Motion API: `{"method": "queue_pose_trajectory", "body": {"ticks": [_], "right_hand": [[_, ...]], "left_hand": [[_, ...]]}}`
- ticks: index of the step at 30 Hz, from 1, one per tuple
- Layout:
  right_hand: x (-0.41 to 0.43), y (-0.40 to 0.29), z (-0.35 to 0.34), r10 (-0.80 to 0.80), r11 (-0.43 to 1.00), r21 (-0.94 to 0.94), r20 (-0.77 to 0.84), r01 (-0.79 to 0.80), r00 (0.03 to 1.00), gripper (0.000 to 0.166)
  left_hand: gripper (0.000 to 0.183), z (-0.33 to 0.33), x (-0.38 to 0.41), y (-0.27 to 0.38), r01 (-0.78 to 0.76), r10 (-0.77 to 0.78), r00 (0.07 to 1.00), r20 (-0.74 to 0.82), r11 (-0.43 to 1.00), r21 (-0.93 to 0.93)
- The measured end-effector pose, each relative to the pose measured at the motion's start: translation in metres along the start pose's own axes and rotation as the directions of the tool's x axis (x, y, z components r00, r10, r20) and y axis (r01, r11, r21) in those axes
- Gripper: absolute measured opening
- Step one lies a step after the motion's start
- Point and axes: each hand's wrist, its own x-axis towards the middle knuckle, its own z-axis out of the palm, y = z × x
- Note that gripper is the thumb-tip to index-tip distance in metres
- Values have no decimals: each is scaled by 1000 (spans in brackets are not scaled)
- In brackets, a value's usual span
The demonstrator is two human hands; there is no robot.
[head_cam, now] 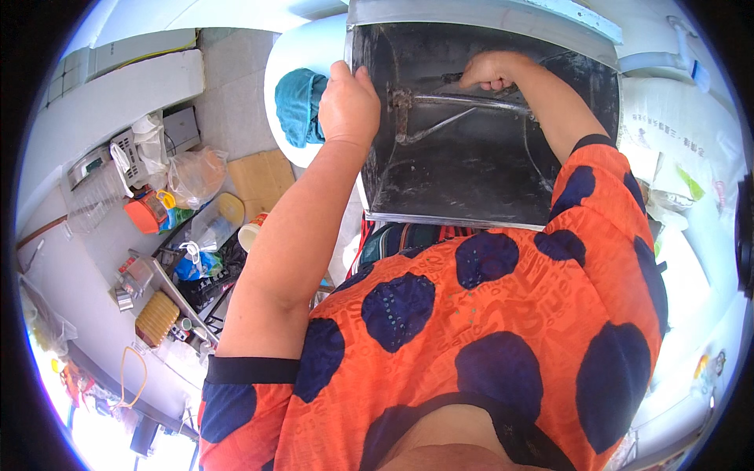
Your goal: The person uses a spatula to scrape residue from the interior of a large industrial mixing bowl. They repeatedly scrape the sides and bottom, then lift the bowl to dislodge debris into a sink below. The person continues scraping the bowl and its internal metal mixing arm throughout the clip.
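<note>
A metal-edged sink basin with dark, scuffed inner walls lies tilted before me, and a shiny metal drain linkage or bar crosses its inside. My left hand grips the basin's left rim, thumb and fingers closed over the edge. Inside the upper part of the basin, my right hand is curled with its fingertips at a thin dark piece beside the bar; whether it holds that piece I cannot tell. A teal cloth lies on a white rounded surface just left of my left hand.
At the left, a low shelf carries bags and containers, with an orange container and a clear plastic bag above it. A cardboard piece lies on the tiled floor. White plastic sacks and a pale pipe stand at the right.
</note>
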Motion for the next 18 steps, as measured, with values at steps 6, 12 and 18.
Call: {"method": "queue_pose_trajectory", "body": {"ticks": [6, 12, 18], "right_hand": [[16, -7, 5, 47, 985, -166, 40, -40, 998, 13], [12, 6, 57, 17, 999, 41, -65, -15, 998, 11], [28, 3, 110, 46, 635, 766, -164, 98, 985, 14]], "left_hand": [[26, 3, 1, 0, -41, 41, 999, -5, 999, -20], [27, 4, -2, 1, -4, 4, 1000, 12, 1000, -19], [29, 4, 0, -1, -7, 7, 1000, -3, 1000, 28]]}}
